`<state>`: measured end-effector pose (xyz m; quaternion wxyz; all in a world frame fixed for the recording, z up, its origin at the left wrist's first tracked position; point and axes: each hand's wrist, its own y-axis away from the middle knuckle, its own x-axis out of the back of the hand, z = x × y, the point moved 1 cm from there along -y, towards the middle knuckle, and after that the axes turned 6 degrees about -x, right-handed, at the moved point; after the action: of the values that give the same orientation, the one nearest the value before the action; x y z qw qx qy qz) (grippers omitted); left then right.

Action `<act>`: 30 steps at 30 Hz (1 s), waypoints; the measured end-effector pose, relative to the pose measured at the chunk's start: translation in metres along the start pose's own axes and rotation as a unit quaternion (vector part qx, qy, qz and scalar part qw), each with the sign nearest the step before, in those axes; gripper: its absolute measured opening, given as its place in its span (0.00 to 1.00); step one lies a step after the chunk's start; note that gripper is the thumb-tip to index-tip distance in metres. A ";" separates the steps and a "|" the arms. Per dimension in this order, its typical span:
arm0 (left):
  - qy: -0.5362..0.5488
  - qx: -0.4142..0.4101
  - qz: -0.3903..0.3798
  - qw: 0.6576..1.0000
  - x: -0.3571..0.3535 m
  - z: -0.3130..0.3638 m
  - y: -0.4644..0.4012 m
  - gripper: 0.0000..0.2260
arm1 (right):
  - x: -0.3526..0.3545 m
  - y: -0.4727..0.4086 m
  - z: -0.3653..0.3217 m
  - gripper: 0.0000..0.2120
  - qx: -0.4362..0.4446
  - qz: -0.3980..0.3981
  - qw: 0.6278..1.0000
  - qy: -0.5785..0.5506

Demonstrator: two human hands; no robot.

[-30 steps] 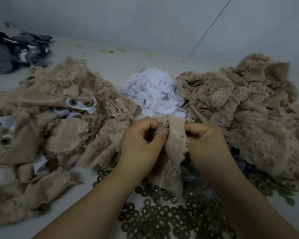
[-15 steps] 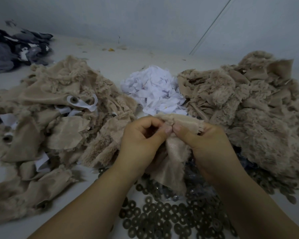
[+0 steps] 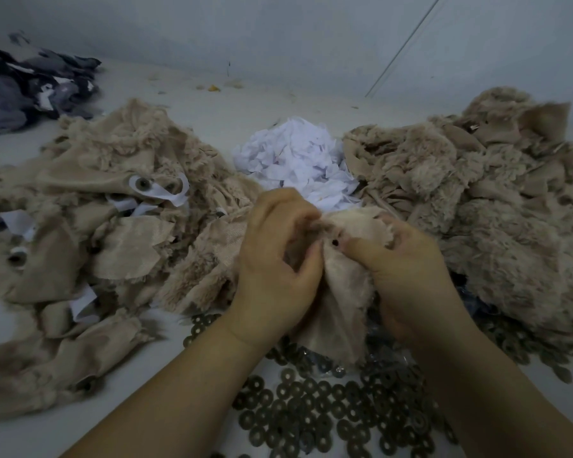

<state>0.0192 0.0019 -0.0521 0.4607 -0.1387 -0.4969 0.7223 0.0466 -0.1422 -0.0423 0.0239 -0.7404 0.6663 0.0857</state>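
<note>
Head view: left hand and right hand, fingers curled, both pinch a beige plush fabric piece above dark round washers on the pale desk. Between the thumbs, a small dark stud shows. One beige fur heap lies left, another heap right.

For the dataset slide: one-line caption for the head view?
Head view: left hand and right hand grip a beige plush piece with a dark stud showing, over scattered washers, white scraps behind.
</note>
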 end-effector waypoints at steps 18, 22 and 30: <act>-0.073 -0.231 -0.122 0.963 -0.004 -0.015 0.002 0.10 | 0.006 0.000 -0.015 0.17 -0.140 -0.037 0.989 -0.030; -0.099 -0.193 -0.143 0.966 0.005 -0.016 -0.002 0.09 | 0.019 0.008 -0.036 0.02 -0.030 0.026 0.912 0.409; -0.028 -0.105 -0.117 0.987 0.028 -0.013 -0.014 0.12 | 0.042 0.022 -0.062 0.07 -0.137 -0.114 0.740 0.649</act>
<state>0.0203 0.0330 -0.0393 0.5104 -0.1071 -0.5959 0.6107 0.0343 -0.1947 0.0139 -0.5060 -0.6827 0.4120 -0.3288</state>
